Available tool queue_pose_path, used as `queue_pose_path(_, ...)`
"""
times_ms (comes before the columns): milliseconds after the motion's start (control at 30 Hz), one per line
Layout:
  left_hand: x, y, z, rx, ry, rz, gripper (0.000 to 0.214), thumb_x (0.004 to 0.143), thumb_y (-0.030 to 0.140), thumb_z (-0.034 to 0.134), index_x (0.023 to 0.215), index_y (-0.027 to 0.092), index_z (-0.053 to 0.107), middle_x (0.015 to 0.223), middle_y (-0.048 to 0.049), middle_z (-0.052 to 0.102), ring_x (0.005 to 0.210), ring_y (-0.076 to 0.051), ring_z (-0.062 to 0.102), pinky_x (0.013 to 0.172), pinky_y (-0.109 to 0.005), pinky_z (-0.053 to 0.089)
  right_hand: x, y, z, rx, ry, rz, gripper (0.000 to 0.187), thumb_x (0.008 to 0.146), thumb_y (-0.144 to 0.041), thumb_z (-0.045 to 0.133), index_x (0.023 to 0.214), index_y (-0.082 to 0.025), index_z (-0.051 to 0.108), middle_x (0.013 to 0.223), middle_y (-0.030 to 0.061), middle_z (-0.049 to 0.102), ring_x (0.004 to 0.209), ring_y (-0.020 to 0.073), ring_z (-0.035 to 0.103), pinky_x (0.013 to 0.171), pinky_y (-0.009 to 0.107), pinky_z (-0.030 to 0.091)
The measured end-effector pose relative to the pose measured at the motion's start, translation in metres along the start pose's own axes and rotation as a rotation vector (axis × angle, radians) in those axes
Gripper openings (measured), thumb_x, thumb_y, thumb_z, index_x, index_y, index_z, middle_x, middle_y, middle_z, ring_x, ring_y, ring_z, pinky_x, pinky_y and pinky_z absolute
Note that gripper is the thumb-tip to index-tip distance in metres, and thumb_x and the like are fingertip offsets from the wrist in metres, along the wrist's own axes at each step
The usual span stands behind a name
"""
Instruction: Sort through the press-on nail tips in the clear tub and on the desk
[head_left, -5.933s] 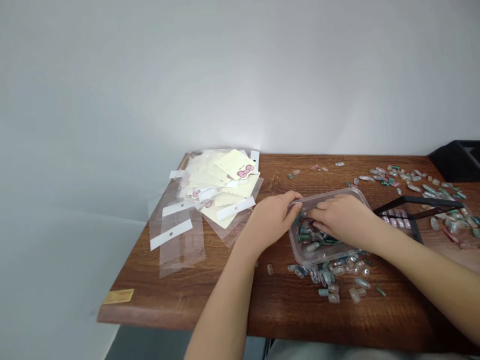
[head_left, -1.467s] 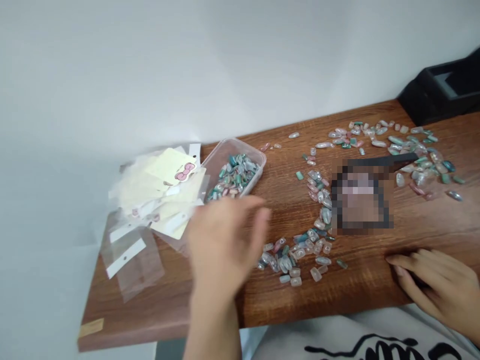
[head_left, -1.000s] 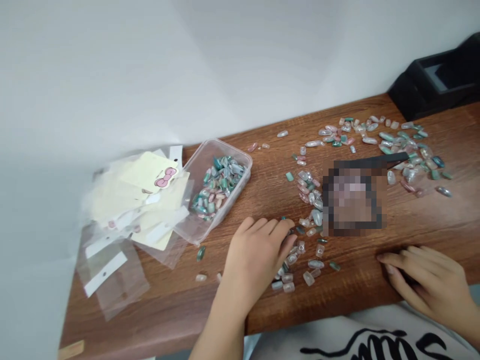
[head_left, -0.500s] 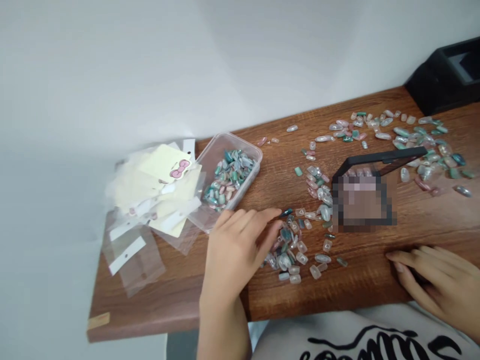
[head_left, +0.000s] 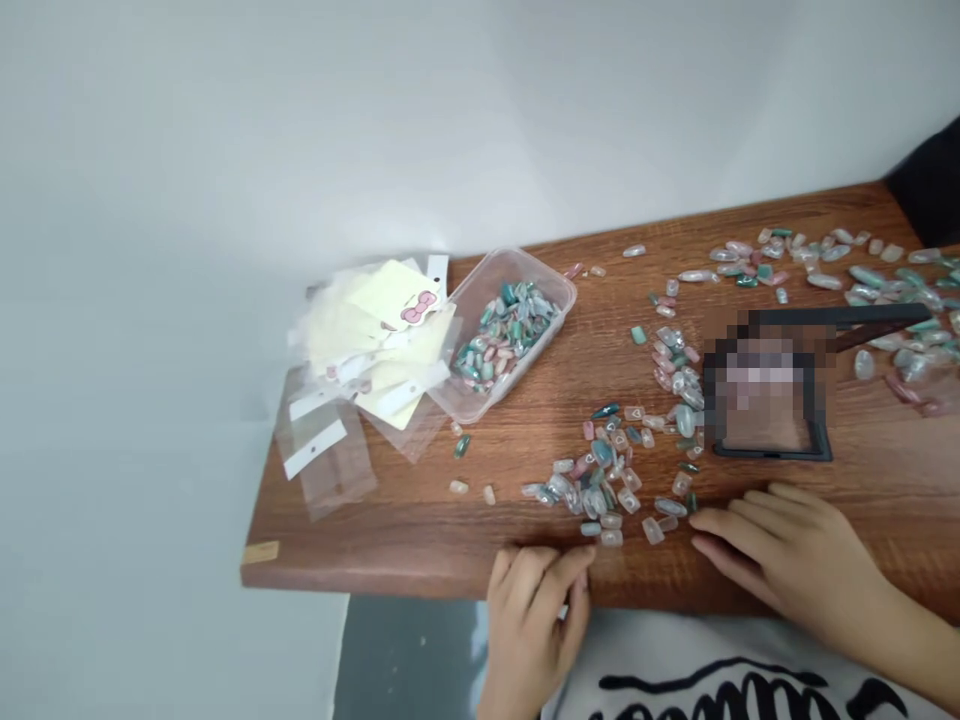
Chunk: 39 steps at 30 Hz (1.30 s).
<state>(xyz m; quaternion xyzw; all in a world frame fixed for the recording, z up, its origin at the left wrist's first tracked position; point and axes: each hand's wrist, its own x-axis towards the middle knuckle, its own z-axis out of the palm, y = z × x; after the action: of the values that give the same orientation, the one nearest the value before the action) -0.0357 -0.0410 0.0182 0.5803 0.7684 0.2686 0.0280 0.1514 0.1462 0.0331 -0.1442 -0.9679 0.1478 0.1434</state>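
My left hand point(head_left: 534, 612) is at the front edge of the wooden table point(head_left: 420, 530), its fingers curled together over the edge; what they hold, if anything, is hidden. Lying flat on the table is my right hand point(head_left: 787, 558), fingers stretched out to the left, their tips just right of a loose pile of small glossy green, pink and clear pieces point(head_left: 607, 478). A clear plastic box point(head_left: 559, 285) holding several more of these pieces stands further back on the left, apart from both hands.
Clear sleeves and cream cards with a pink bow point(head_left: 367, 350) lie heaped at the table's left end. A black-framed tray point(head_left: 825, 452) sits behind my right hand. More pieces point(head_left: 817, 262) are scattered at the back right. A dark object point(head_left: 930, 190) fills the far corner.
My left hand has pulled back from the pile to the table's front edge. My right hand has slid left towards the pile. The camera has shifted left.
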Motion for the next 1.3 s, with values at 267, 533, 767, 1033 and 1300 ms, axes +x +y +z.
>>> queue_pose_path(267,-0.007,0.001,0.022,0.16,0.148,-0.037,0.025,0.079,0.01,0.051,0.099,0.024,0.058,0.065,0.0017,0.063,0.056,-0.015,0.048,0.059,-0.034,0.032,0.014,-0.001,0.01,0.029,0.014,-0.022,0.028,0.102,-0.023,0.037,0.093,-0.019,0.063,0.066,-0.0024,0.063,0.056,0.0125,0.055,0.061,0.028,0.035)
queue_pose_path(533,0.0,0.006,0.021,0.167,0.142,-0.087,0.017,0.082,0.015,0.052,0.093,0.025,0.06,0.065,0.0022,0.064,0.057,-0.016,0.047,0.06,-0.035,0.03,0.013,-0.005,0.006,0.091,-0.052,-0.065,0.032,0.098,-0.018,0.038,0.077,-0.02,0.062,0.062,-0.0011,0.057,0.058,0.0145,0.052,0.062,0.03,0.032)
queue_pose_path(767,0.02,0.007,0.015,0.147,0.075,-0.143,0.013,0.088,0.017,0.05,0.096,0.021,0.059,0.074,0.0027,0.067,0.064,-0.014,0.055,0.065,-0.031,0.034,0.011,-0.002,0.011,0.066,0.018,-0.09,0.033,0.104,-0.024,0.032,0.1,-0.02,0.064,0.066,-0.0025,0.06,0.06,0.0135,0.054,0.063,0.029,0.032)
queue_pose_path(1033,0.065,-0.009,0.006,0.239,0.018,-0.069,0.011,0.092,0.027,0.055,0.093,0.024,0.065,0.075,0.0021,0.067,0.069,-0.016,0.058,0.067,-0.031,0.034,0.008,-0.004,0.01,0.213,-0.092,0.002,0.028,0.1,-0.021,0.037,0.082,-0.021,0.058,0.069,-0.0015,0.062,0.063,0.0147,0.054,0.066,0.029,0.03)
queue_pose_path(1300,0.059,-0.011,0.007,0.292,0.028,-0.132,0.014,0.091,0.032,0.057,0.093,0.025,0.069,0.073,0.0025,0.067,0.067,-0.015,0.06,0.066,-0.03,0.037,0.008,-0.002,0.011,0.276,-0.124,0.036,0.026,0.098,-0.019,0.037,0.084,-0.02,0.058,0.071,-0.0008,0.062,0.065,0.015,0.052,0.067,0.03,0.028)
